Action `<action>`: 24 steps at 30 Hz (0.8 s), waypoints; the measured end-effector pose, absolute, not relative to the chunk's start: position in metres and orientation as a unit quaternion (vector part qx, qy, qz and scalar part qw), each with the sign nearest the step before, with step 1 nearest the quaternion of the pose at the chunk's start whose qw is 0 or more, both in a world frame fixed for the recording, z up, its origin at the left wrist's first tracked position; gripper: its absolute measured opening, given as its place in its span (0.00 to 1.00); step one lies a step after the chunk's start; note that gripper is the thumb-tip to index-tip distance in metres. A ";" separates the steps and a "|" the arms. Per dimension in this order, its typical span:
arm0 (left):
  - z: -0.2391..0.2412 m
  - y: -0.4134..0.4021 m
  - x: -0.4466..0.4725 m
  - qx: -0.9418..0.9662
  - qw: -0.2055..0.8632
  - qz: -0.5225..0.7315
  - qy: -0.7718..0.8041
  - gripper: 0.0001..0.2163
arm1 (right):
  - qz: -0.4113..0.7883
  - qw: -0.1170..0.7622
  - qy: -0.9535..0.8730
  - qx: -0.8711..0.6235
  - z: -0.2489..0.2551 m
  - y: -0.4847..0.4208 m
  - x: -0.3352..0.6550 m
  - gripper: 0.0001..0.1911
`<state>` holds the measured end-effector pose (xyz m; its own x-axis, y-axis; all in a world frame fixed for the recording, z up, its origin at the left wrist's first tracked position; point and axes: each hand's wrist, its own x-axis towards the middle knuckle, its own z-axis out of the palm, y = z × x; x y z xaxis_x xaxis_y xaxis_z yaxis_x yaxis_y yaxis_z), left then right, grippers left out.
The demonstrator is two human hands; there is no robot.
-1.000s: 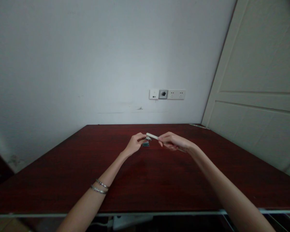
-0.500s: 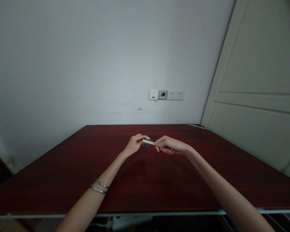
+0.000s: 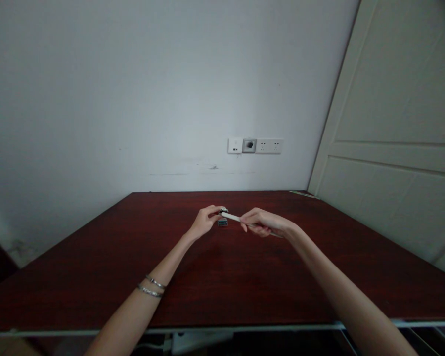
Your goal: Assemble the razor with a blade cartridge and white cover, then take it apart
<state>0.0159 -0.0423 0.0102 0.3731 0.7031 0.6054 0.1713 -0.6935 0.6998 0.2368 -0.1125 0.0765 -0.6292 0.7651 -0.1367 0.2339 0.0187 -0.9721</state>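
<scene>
My left hand (image 3: 204, 221) is closed in a pinch at a small white-and-dark object (image 3: 224, 209), held above the table's middle. The object's exact kind is too small to make out. Fingers of my right hand (image 3: 259, 221) are wrapped around a slim white stick (image 3: 232, 216). Its left tip meets or overlaps the small object beside my left fingertips; whether they touch I cannot tell. The stick's thinner tail shows past my right palm. Just below the tip, a little dark teal block (image 3: 222, 223) appears on the tabletop, partly behind the stick and fingers.
The dark red wooden table (image 3: 222, 291) reaches back to a white wall (image 3: 170, 99). Sockets and switch plates (image 3: 255, 146) are set in that wall. A pale panelled door (image 3: 393, 123) borders the right side. A white item (image 3: 202, 341) lies below the front edge.
My right hand and the stick have shifted slightly to the right. The small object in my left fingers has moved a little left and turned, showing more of its dark part.
</scene>
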 end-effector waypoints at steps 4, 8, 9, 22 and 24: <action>0.009 -0.040 0.015 0.763 0.299 0.501 0.279 0.10 | 0.598 0.282 -0.656 -0.363 0.073 -0.110 0.237 0.11; 0.010 -0.038 0.014 0.756 0.296 0.507 0.289 0.11 | 0.613 0.253 -0.658 -0.356 0.072 -0.110 0.240 0.11; 0.010 -0.038 0.014 0.753 0.299 0.507 0.293 0.11 | 0.617 0.249 -0.660 -0.349 0.073 -0.111 0.241 0.11; 0.017 -0.052 0.022 0.654 0.495 0.482 0.308 0.16 | 0.525 0.475 -0.620 -0.339 0.067 -0.107 0.226 0.26; 0.017 -0.054 0.023 0.644 0.518 0.474 0.304 0.16 | 0.509 0.489 -0.619 -0.344 0.061 -0.106 0.218 0.26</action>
